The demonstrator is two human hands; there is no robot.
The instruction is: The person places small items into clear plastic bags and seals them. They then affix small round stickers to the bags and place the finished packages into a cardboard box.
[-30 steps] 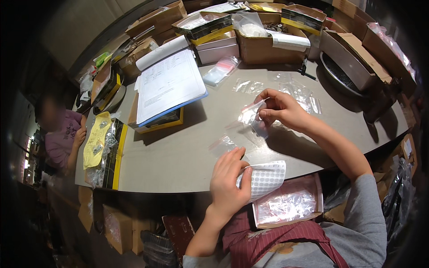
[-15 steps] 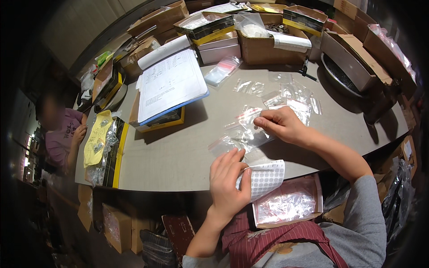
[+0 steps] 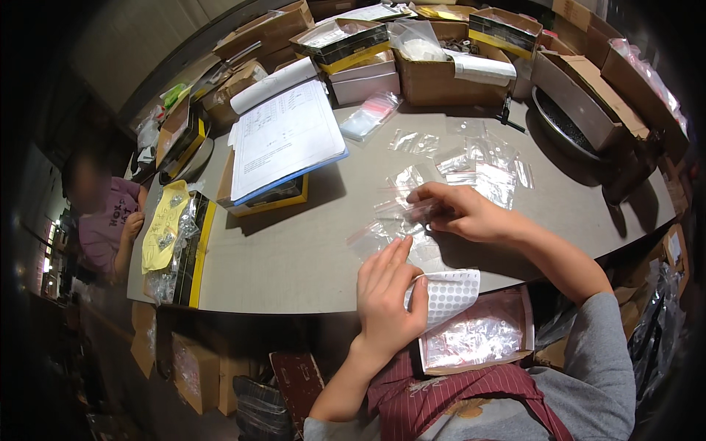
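My left hand (image 3: 390,295) holds a white sheet of round grey stickers (image 3: 450,292), its thumb pressed over the sheet and its fingertips reaching the bags at the table's front edge. With curled fingers, my right hand (image 3: 465,213) grips a small clear zip bag (image 3: 403,213) at the near end of a loose spread of such bags. Its thumb is partly hidden. Farther back lie more clear zip bags (image 3: 494,176), several with a small round white sticker on them.
An open box of clear bags (image 3: 478,339) sits against my lap. Left of the bags, a clipboard with papers (image 3: 283,140) leans on a box. Cartons (image 3: 441,81), a black marker (image 3: 506,110) and a round tray (image 3: 562,125) line the back. Another person (image 3: 110,220) is at far left.
My right hand has gone from a pinch above the bags down onto a bag, its fingers spread a little more. My left hand and the sticker sheet have shifted slightly right.
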